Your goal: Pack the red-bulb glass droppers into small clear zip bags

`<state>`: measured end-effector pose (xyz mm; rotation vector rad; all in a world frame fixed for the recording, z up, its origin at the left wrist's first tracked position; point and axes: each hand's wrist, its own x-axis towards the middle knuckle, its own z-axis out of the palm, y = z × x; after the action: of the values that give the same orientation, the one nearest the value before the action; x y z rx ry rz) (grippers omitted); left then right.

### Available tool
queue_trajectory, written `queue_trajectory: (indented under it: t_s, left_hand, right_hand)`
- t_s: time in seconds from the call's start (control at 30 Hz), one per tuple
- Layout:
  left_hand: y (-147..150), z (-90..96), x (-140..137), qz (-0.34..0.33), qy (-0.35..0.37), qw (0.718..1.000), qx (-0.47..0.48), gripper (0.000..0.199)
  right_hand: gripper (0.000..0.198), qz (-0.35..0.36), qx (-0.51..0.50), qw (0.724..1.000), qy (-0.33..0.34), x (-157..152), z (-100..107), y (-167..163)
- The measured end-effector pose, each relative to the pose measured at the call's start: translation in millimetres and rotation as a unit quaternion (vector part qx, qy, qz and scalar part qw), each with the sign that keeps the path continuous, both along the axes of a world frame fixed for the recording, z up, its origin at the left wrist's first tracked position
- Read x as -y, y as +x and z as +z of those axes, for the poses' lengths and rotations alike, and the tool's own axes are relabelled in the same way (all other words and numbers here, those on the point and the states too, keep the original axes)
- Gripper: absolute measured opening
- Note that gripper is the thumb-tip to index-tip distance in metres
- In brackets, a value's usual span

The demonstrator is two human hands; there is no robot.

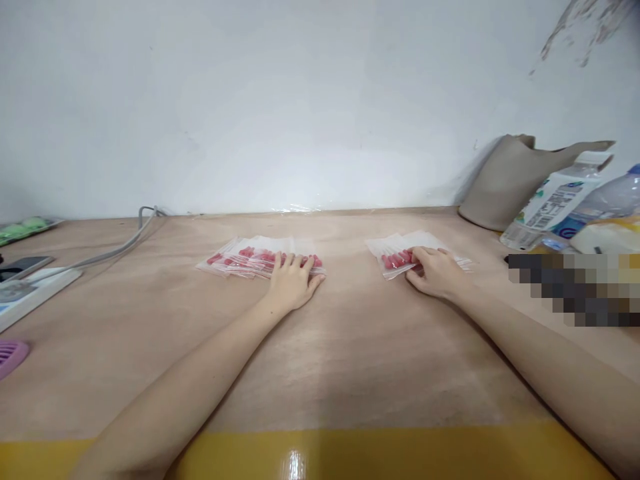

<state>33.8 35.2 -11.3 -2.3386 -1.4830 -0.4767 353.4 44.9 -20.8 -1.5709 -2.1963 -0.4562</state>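
Note:
Small clear zip bags with pinkish-red pieces inside lie in two overlapping groups on the wood-look table. My left hand [293, 283] rests palm down on the right end of the left group of bags [233, 257], its fingers stretched out and slightly spread. At the right group of bags [393, 259], my right hand [437, 272] is curled over the bags, with the thumb at their near edge and the fingers bent on top. It covers part of that group. What the red pieces are is too small to make out.
On the right stand a grey-brown container [495, 183], a labelled plastic bottle [553, 203] and another bottle [615, 197]. At left are a white power strip [43, 293] with a grey cable [115, 252], a purple item [11, 357] and a green pack [30, 228]. A wall [300, 107] rises behind.

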Motion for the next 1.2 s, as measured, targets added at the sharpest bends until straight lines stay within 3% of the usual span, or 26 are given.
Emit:
queue_trajectory:
  t_s: [0.17,0.3,0.4,0.53,0.7,0.8,0.93,1.07,1.2]
  left_hand:
    - [26,-7.7,-6,-0.065,-0.039,0.996,0.051,0.041]
    - [39,-14.0,-7,-0.086,-0.059,0.992,0.075,0.049]
    - [38,-16.0,-4,-0.050,-0.067,0.991,0.108,0.060]
    - [29,-16.9,-1,-0.019,-0.070,0.989,0.132,0.070]
    - [24,-15.8,-2,-0.125,-0.110,0.978,0.128,0.058]
    - [25,-14.4,-3,-0.132,-0.140,0.972,0.135,0.054]
    - [25,-15.3,-3,-0.125,-0.134,0.974,0.136,0.054]
    - [25,-18.2,-3,-0.131,-0.067,0.982,0.120,0.048]
    - [30,-15.7,-6,-0.156,-0.013,0.981,0.110,0.039]
  right_hand:
    - [0.035,0.079,0.036,0.992,0.096,12,11,-18]
    - [0.029,0.221,0.049,0.972,0.064,11,15,-54]
    - [0.026,0.272,0.048,0.960,0.044,3,14,-76]
    - [0.022,0.293,0.005,0.955,0.036,-7,8,-90]
    - [0.014,0.316,-0.093,0.943,0.046,-8,-5,-89]
    - [0.017,0.326,-0.109,0.937,0.058,-8,-10,-85]
    - [0.016,0.299,-0.039,0.947,0.116,-9,-9,-83]
    - [0.020,0.269,0.040,0.945,0.179,-9,-4,-84]
    - [0.023,0.259,0.067,0.942,0.202,-9,0,-86]
